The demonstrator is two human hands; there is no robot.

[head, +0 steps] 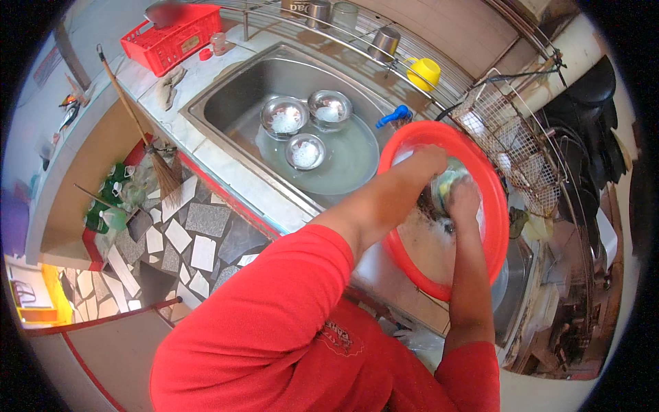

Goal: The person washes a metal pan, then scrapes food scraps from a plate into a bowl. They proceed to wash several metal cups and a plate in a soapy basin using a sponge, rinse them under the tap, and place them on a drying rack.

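Observation:
Both my hands are inside a red plastic basin [497, 232] that holds cloudy, sudsy water. My left hand [433, 157] grips the far side of a shiny round dish [455, 167], probably a bowl; its lower part is hidden. Against the inside of that dish, my right hand [463, 200] presses a yellow-green sponge [444, 189], partly covered by the fingers. Dark bits and foam float near the right wrist. Left of the basin, a stainless steel sink [226, 98] has a steel bowl [284, 117], another bowl [330, 109] and a smaller one [305, 152], each with suds inside.
A blue tap [394, 116] stands beside the basin. Behind it, a wire rack holds a yellow cup [425, 73] and steel tumblers [384, 44]. Wire baskets [520, 149] hang at the right. A red crate [172, 41] sits on the counter; a broom [159, 165] leans below.

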